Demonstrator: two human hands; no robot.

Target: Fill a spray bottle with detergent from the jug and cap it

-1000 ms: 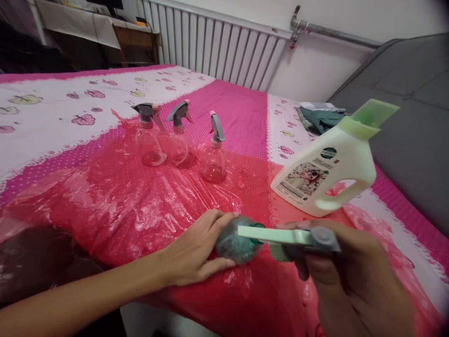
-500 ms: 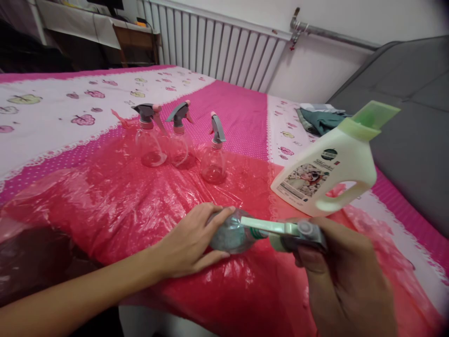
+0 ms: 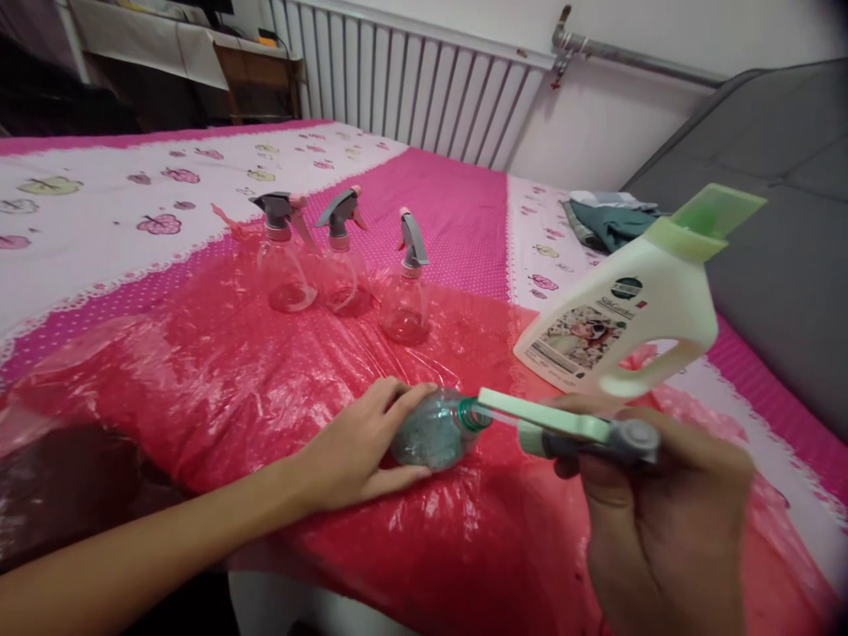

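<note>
Three clear spray bottles with grey-and-pink trigger heads (image 3: 338, 240) are standing on a red plastic sheet (image 3: 231, 353) spread over the bed (image 3: 450, 199). Nearer the person, the left hand (image 3: 361, 446) is wrapping its fingers around a green-tinted spray bottle (image 3: 432, 437), its grip closing on the body while the bottle is leaning with its neck (image 3: 472, 413) toward the right hand (image 3: 662, 503). That hand's grip is clasping a grey-and-green trigger sprayer head (image 3: 583, 433), holding it just apart from the neck. A thin dip tube (image 3: 504, 417) is reaching across the gap and appears to be running into the mouth, though the green lever is partly covering it.

The step in hand seems to be lining up the sprayer head with the bottle; whether the tube is going in or coming out, one moment cannot tell. Either way, the next move seems to be calling for a steady bottle and a straight pull or push along the tube, without bending it. A white detergent jug (image 3: 600, 322) is standing beyond the right hand.
</note>
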